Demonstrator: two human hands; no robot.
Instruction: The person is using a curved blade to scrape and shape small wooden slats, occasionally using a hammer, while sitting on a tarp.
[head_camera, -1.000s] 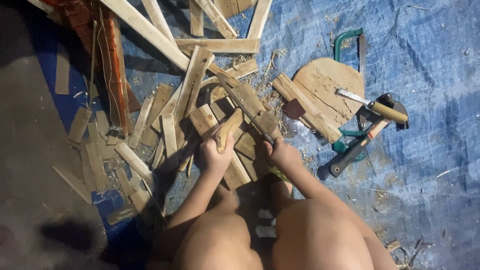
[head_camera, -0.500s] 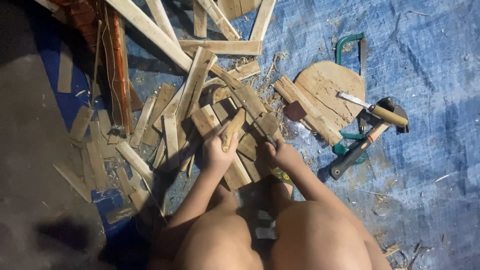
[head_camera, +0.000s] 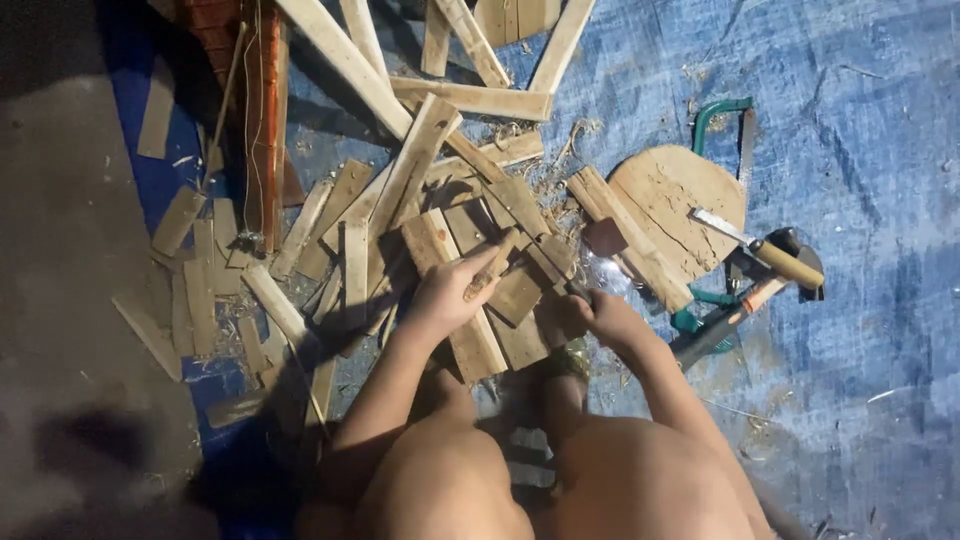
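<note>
From the head view, the left hand (head_camera: 447, 292) is closed around a short wooden stick (head_camera: 493, 263), lying over the plank pile (head_camera: 440, 240). The right hand (head_camera: 590, 315) is fisted on a thin tool (mostly hidden) just right of that stick. A hammer (head_camera: 735, 310) lies further right.

Head view, steeply downward, close

My left hand (head_camera: 447, 292) is out ahead of my left knee, fingers curled shut in a grip, the wrist bent slightly inward and the forearm running straight back to my body. My right hand (head_camera: 590, 315) sits lower and close beside it, closed into a fist with knuckles up. Both arms are bare, elbows tucked near my bent knees.
</note>
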